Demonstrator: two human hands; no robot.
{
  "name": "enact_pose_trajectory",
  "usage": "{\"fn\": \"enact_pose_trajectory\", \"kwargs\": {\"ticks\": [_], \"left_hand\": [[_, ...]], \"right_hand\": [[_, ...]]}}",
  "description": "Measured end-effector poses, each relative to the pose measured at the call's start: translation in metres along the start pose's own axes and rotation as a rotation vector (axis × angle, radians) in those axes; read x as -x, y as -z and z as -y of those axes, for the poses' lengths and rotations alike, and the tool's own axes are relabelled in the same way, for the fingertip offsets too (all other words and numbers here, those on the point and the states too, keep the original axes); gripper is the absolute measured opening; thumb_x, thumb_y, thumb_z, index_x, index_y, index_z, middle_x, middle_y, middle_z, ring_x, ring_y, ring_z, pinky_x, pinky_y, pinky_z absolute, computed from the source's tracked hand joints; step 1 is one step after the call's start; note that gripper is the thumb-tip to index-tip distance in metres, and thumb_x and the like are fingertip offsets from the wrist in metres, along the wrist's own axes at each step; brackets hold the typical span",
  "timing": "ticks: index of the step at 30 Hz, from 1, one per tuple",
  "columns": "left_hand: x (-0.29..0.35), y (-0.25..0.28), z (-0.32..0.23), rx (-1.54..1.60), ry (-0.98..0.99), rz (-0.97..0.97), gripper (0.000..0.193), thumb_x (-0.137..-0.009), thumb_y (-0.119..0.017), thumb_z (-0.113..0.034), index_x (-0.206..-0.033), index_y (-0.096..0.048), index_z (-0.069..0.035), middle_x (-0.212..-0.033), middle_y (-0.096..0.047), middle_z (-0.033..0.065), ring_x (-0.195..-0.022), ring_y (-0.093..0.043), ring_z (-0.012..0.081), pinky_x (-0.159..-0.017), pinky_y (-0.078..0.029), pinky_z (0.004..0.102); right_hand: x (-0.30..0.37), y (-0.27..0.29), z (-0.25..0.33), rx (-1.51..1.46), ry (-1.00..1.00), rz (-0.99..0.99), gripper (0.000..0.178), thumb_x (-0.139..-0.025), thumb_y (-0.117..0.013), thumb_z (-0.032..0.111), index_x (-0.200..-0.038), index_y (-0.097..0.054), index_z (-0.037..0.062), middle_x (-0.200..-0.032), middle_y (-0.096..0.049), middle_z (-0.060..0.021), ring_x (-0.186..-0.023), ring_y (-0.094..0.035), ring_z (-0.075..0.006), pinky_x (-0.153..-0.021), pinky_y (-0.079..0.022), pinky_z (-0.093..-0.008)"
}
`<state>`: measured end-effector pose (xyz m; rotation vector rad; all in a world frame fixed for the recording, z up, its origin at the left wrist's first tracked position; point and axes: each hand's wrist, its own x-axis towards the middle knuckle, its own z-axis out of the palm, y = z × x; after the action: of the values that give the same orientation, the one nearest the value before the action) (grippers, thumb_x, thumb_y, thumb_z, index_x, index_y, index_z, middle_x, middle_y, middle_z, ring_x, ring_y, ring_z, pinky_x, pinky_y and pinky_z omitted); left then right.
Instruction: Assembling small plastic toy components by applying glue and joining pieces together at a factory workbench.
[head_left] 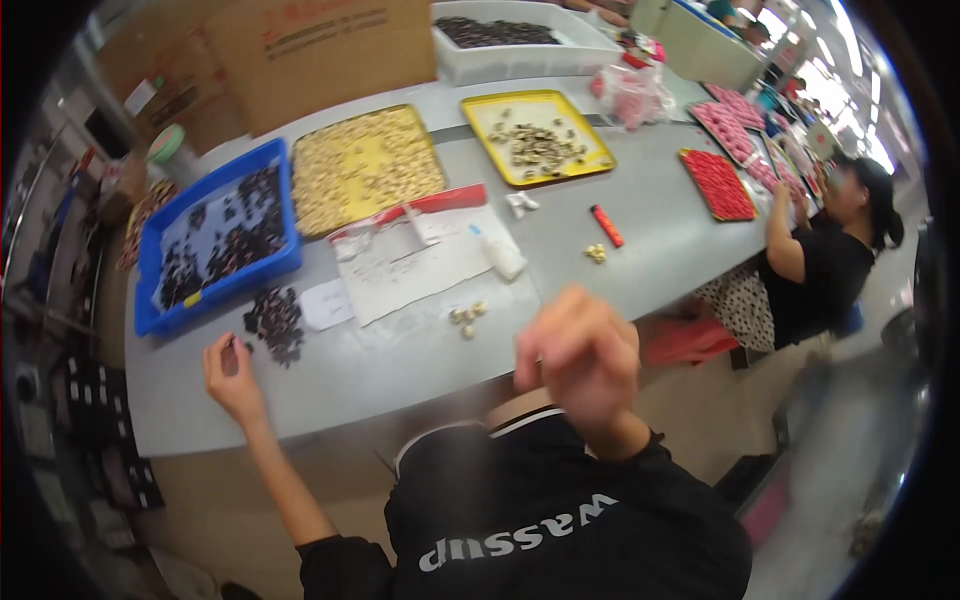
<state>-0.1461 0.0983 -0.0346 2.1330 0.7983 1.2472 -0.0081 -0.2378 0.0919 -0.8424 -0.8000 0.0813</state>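
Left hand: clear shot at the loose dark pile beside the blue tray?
Likely yes: the left hand is close beside the dark pile, with no barrier visible between them; the blue tray sits beyond.

Left end of counter (600, 270): deep tray (250, 275), loose heap (274, 325) just before it. Right of heap, small card (326, 305), then paper sheet (400, 285), bottle (503, 258) at sheet's right edge. Behind sheet, flat tray (352, 165); carton (320, 65) beyond that, bin (525, 66) right of carton.

Workshop: long metal worktable (640, 265), trays (255, 277) of small pieces (240, 235), co-worker (825, 280) alongside.
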Motion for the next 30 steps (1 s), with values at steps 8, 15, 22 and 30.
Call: {"fn": "enact_pose_trajectory", "kwargs": {"ticks": [8, 15, 22, 30], "left_hand": [[-0.009, -0.003, -0.041, 0.395, 0.020, 0.072, 0.012, -0.084, -0.056, 0.002, -0.095, -0.061, 0.005, -0.099, -0.055, 0.0083, -0.085, -0.059, 0.0146, -0.075, -0.050, 0.0241], [-0.013, -0.064, -0.114, 0.831, 0.166, 0.434, 0.008, -0.081, -0.061, 0.003, -0.089, -0.060, 0.003, -0.094, -0.061, 0.0088, -0.086, -0.060, 0.0134, -0.076, -0.050, 0.0253], [0.002, -0.127, -0.130, 0.966, 0.333, 0.646, 0.011, -0.081, -0.066, -0.008, -0.090, -0.062, -0.003, -0.084, -0.063, 0.0023, -0.074, -0.056, 0.0066, -0.067, -0.044, 0.0207], [0.016, -0.151, -0.129, 1.023, 0.698, 0.879, 0.022, -0.085, -0.063, -0.015, -0.102, -0.062, -0.001, -0.091, -0.061, 0.0018, -0.077, -0.054, 0.0055, -0.071, -0.045, 0.0181]], "right_hand": [[-0.012, 0.093, -0.097, 1.288, -0.129, 0.179, 0.032, -0.077, -0.065, 0.013, -0.105, -0.054, 0.0020, -0.113, -0.051, -0.0158, -0.110, -0.044, -0.0320, -0.094, -0.036, -0.0376], [-0.013, 0.110, -0.115, 1.357, -0.276, 0.163, 0.035, -0.074, -0.067, 0.011, -0.105, -0.054, 0.0020, -0.106, -0.053, -0.0130, -0.104, -0.049, -0.0294, -0.092, -0.038, -0.0358], [-0.020, 0.124, -0.110, 1.247, -0.214, 0.111, 0.042, -0.074, -0.068, 0.008, -0.112, -0.054, 0.0011, -0.102, -0.060, -0.0105, -0.094, -0.058, -0.0214, -0.082, -0.046, -0.0305], [-0.076, 0.105, -0.120, 0.289, -0.605, -0.166, 0.037, -0.091, -0.049, 0.022, -0.119, -0.050, -0.0031, -0.105, -0.059, -0.0115, -0.098, -0.056, -0.0144, -0.084, -0.043, -0.0260]]}}
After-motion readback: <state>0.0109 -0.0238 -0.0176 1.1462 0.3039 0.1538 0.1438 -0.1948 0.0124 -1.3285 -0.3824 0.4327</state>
